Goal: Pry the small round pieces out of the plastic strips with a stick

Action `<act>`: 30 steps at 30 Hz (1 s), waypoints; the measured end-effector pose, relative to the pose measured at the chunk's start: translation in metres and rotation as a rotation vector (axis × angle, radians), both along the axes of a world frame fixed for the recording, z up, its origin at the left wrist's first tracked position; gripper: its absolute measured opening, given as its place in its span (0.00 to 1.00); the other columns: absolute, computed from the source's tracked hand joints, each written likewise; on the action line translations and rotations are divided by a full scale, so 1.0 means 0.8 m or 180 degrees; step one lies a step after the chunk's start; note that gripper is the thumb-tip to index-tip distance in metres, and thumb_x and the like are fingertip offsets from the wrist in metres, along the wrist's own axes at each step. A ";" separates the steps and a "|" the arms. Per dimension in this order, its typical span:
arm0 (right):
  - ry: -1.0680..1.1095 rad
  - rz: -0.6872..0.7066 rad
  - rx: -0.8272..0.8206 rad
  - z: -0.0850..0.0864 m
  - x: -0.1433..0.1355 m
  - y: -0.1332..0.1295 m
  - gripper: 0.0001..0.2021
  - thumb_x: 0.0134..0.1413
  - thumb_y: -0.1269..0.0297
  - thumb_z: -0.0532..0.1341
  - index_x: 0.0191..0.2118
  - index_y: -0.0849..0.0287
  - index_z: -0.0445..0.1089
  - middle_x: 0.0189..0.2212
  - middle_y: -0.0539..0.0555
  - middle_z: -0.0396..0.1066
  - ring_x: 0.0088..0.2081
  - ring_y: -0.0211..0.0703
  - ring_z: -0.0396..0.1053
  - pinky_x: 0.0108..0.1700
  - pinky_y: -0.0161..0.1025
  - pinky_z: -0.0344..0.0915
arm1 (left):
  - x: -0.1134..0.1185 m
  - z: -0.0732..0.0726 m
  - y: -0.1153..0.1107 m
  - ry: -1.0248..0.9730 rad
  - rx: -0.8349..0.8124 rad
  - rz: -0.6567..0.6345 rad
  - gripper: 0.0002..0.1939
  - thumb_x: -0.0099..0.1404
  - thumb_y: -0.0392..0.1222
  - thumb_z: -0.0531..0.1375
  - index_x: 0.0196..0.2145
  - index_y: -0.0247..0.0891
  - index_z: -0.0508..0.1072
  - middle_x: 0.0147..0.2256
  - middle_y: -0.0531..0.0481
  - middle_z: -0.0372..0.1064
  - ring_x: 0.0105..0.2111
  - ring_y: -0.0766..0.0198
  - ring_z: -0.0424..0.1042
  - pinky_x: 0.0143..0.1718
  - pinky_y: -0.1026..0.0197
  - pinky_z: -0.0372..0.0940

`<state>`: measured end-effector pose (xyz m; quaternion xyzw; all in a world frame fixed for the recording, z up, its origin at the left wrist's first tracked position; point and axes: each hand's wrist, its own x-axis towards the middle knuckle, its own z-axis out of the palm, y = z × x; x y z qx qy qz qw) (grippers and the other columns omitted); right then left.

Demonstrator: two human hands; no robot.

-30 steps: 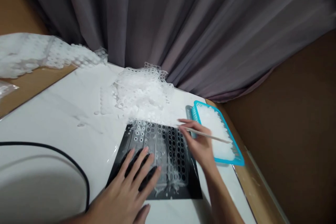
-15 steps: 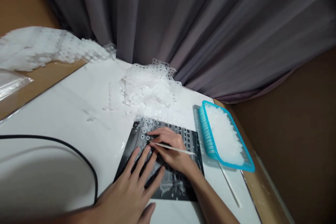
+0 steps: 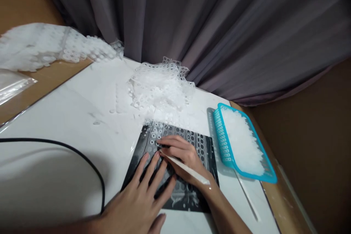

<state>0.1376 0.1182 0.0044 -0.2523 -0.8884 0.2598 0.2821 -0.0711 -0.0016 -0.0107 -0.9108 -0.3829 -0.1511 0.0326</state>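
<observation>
White stick (image 3: 188, 169), broad side now showing, slants from the right hand (image 3: 185, 154).

no readable text, no legible labels, no brands, no numbers, no signs

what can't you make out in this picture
Head view:
- Tip of the white stick: hidden by the fingers of the right hand.
- Middle of the black sheet: covered by both hands, including the left hand.
- Black cable: cut off by the left edge.
- Single white pieces in the blue basket: too blurred to count.
</observation>
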 end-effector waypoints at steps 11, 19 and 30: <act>-0.0568 0.0179 0.0831 0.005 0.000 0.009 0.08 0.74 0.70 0.62 0.51 0.57 0.79 0.60 0.61 0.80 0.59 0.55 0.79 0.55 0.55 0.80 | 0.000 0.010 0.001 0.0082 -0.0170 -0.0048 0.36 0.69 0.50 0.60 0.71 0.39 0.65 0.65 0.31 0.72 0.67 0.29 0.68 0.72 0.28 0.27; -0.0771 -0.0010 0.1462 -0.010 -0.011 0.005 0.10 0.73 0.74 0.62 0.41 0.52 0.78 0.60 0.56 0.81 0.53 0.52 0.83 0.46 0.50 0.83 | -0.001 0.013 0.001 0.0018 -0.0202 -0.0079 0.31 0.74 0.54 0.59 0.70 0.41 0.70 0.63 0.31 0.74 0.66 0.30 0.69 0.73 0.30 0.28; -0.0971 -0.0240 0.1744 -0.019 -0.020 0.006 0.09 0.73 0.73 0.61 0.40 0.52 0.74 0.59 0.55 0.81 0.45 0.48 0.83 0.41 0.45 0.79 | 0.001 -0.001 -0.009 -0.0135 -0.0438 0.0030 0.33 0.79 0.62 0.55 0.73 0.44 0.68 0.68 0.33 0.68 0.72 0.29 0.60 0.75 0.28 0.32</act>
